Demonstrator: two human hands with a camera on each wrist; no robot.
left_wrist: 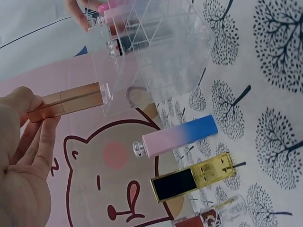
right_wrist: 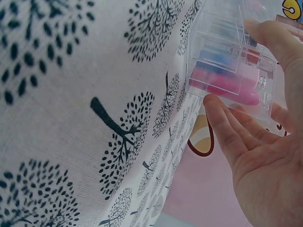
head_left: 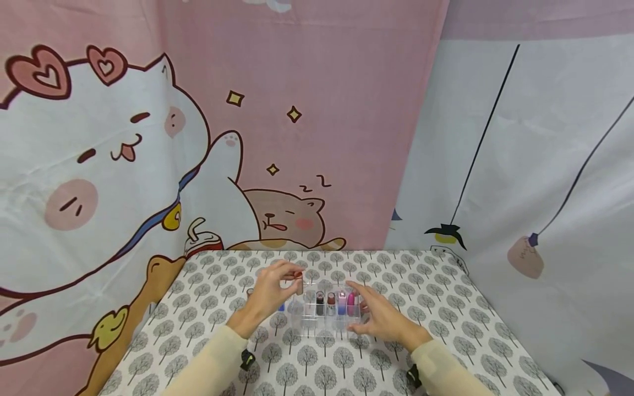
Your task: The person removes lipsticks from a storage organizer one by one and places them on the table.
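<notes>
My left hand point(head_left: 269, 289) pinches a rose-gold lipstick tube point(left_wrist: 71, 101) between thumb and fingers. In the left wrist view the tube's far end is beside the wall of a clear plastic lipstick organizer point(left_wrist: 175, 71). Around the organizer's right end, my right hand point(head_left: 383, 316) holds it with thumb and fingers spread to opposite sides. Inside stand several lipsticks: a black one point(head_left: 320, 302), a brownish-red one point(head_left: 331, 303), a pink-and-blue one point(head_left: 342, 302) and a bright pink one point(right_wrist: 227, 87) at the right end.
Left of the organizer are a pink-and-blue lipstick point(left_wrist: 180, 135), a black-and-gold one point(left_wrist: 191, 177) and a clear-capped red one point(left_wrist: 213, 215). A tree-print cloth point(head_left: 342, 363) covers the table, with a cartoon-printed curtain point(head_left: 342, 137) behind it.
</notes>
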